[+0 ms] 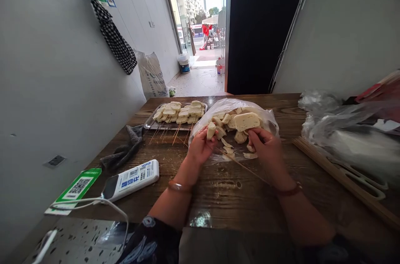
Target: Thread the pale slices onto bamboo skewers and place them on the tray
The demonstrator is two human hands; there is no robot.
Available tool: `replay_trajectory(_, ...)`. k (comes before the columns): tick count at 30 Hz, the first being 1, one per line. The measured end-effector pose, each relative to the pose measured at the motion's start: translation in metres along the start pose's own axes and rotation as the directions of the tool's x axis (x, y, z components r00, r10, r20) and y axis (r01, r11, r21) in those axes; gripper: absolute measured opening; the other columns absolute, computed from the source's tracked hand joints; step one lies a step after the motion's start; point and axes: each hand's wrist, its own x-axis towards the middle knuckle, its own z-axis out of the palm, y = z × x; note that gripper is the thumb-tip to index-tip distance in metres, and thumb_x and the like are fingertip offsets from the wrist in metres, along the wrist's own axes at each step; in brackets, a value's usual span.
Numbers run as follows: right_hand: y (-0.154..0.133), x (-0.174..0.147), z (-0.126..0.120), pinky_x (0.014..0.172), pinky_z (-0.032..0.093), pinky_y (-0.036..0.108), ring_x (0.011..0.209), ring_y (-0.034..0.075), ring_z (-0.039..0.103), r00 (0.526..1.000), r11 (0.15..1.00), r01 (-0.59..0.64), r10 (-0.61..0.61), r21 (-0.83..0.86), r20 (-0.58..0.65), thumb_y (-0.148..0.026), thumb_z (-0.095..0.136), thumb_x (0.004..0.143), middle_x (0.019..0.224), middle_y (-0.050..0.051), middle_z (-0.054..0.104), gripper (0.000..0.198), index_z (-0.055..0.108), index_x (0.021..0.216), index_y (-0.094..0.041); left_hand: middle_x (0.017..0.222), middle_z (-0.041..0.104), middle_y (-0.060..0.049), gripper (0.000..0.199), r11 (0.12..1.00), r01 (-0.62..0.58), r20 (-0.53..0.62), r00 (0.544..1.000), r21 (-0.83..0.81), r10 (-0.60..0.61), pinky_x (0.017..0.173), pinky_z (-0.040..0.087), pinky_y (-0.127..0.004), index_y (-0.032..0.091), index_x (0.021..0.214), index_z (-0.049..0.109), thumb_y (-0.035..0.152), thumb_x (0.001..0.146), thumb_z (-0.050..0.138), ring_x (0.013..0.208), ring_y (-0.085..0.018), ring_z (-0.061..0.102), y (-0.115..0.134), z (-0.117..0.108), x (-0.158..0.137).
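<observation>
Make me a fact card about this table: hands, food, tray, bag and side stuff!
Left hand: holds a pale piece
Right hand: fingers at the edge of a big pale slice; grip unclear
Thin stick: slants from near left hand toward right wrist
Tray: stacked slices, sticks poking out
Bag: clear plastic, open, more pieces inside
Left side: dark cloth, white device, green card
Right side: long stick bundle
</observation>
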Motion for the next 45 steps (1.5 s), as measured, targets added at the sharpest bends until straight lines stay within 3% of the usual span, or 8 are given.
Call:
replay_trajectory(4, 0.001, 0.002, -0.001, 0.041, 0.036, 0.024, 0.044, 0.01, 0.044, 0.998, 0.996, -0.069, 0.07, 0.055, -0.009, -0.046, 0.063, 0.082, 0.056, -0.002, 0.055, 0.03, 0.072, 0.089, -0.018, 0.067, 0.057, -0.001, 0.015, 1.0, -0.005, 0.062, 0.998, 0.029, 0.003, 0.04, 0.031, -0.015, 0.012, 0.088, 0.064, 0.022, 0.076, 0.064, 0.048, -0.006, 0.043, 0.001, 0.002, -0.002)
replay_trajectory(8, 0.0, 0.003, -0.001, 0.042, 0.035, 0.025, 0.044, 0.011, 0.044, 0.998, 0.996, -0.064, 0.064, 0.062, -0.01, -0.048, 0.062, 0.082, 0.056, -0.002, 0.055, 0.033, 0.072, 0.09, -0.018, 0.068, 0.058, 0.0, 0.023, 0.888, -0.173, -0.029, 0.978, 0.425, 0.204, 0.049, 0.035, -0.019, 0.014, 0.079, 0.064, 0.035, 0.071, 0.072, 0.056, -0.008, 0.048, 0.003, 0.001, 0.0)
replay_trajectory(14, -0.002, 0.004, -0.003, 0.043, 0.035, 0.025, 0.045, 0.011, 0.044, 1.0, 0.999, -0.029, 0.03, 0.028, -0.009, -0.047, 0.061, 0.083, 0.057, -0.002, 0.055, 0.031, 0.072, 0.089, -0.018, 0.073, 0.063, -0.004, 0.011, 0.02, -0.224, 0.189, 0.866, 0.974, 0.463, 0.07, 0.044, -0.031, 0.019, 0.076, 0.067, 0.026, 0.079, 0.058, 0.072, -0.019, 0.056, 0.0, -0.011, 0.006)
replay_trajectory(19, -0.004, 0.005, -0.004, 0.043, 0.035, 0.026, 0.045, 0.012, 0.044, 1.0, 0.999, -0.024, 0.024, 0.044, -0.004, -0.049, 0.06, 0.083, 0.056, -0.001, 0.055, 0.032, 0.071, 0.086, -0.019, 0.105, 0.065, -0.013, 0.033, -0.272, -0.289, 0.391, 0.778, 0.918, 0.492, 0.097, 0.043, -0.045, 0.018, 0.101, 0.069, 0.009, 0.076, 0.049, 0.105, -0.029, 0.057, -0.011, -0.013, 0.011)
replay_trajectory(27, -0.004, 0.007, -0.005, 0.044, 0.037, 0.024, 0.045, 0.011, 0.045, 0.998, 0.996, -0.046, 0.05, 0.079, -0.044, -0.048, 0.061, 0.082, 0.055, -0.003, 0.055, 0.032, 0.071, 0.089, -0.018, 0.128, 0.061, -0.015, 0.056, -0.248, -0.369, 0.442, 0.795, 0.896, 0.416, 0.11, 0.035, -0.05, 0.017, 0.122, 0.062, 0.004, 0.07, 0.049, 0.124, -0.031, 0.051, -0.021, -0.023, 0.025)
replay_trajectory(38, -0.005, 0.006, -0.001, 0.042, 0.035, 0.024, 0.045, 0.012, 0.044, 1.0, 0.998, -0.018, 0.018, 0.052, 0.013, -0.05, 0.059, 0.083, 0.054, -0.003, 0.054, 0.033, 0.071, 0.085, -0.019, 0.093, 0.062, -0.01, 0.019, -0.226, -0.321, 0.392, 0.767, 0.92, 0.508, 0.092, 0.045, -0.044, 0.018, 0.091, 0.071, 0.018, 0.075, 0.061, 0.095, -0.027, 0.056, -0.016, -0.015, 0.016)
replay_trajectory(41, -0.008, 0.005, -0.002, 0.043, 0.036, 0.025, 0.045, 0.012, 0.044, 1.0, 0.998, -0.005, 0.005, 0.056, 0.011, -0.05, 0.06, 0.083, 0.055, -0.002, 0.055, 0.033, 0.071, 0.084, -0.019, 0.094, 0.064, -0.008, 0.009, 0.019, -0.372, 0.292, 0.758, 0.928, 0.584, 0.092, 0.045, -0.04, 0.02, 0.081, 0.07, 0.021, 0.073, 0.066, 0.096, -0.025, 0.057, -0.009, -0.01, 0.013)
replay_trajectory(45, -0.012, -0.002, -0.003, 0.043, 0.037, 0.025, 0.045, 0.012, 0.046, 0.998, 0.994, -0.035, 0.03, 0.1, 0.047, -0.051, 0.062, 0.082, 0.055, -0.002, 0.056, 0.034, 0.071, 0.085, -0.019, 0.086, 0.068, -0.004, 0.027, 0.643, -0.344, -0.013, 0.876, 0.684, 0.482, 0.077, 0.051, -0.034, 0.018, 0.086, 0.067, 0.037, 0.069, 0.075, 0.081, -0.019, 0.062, -0.002, -0.006, 0.008)
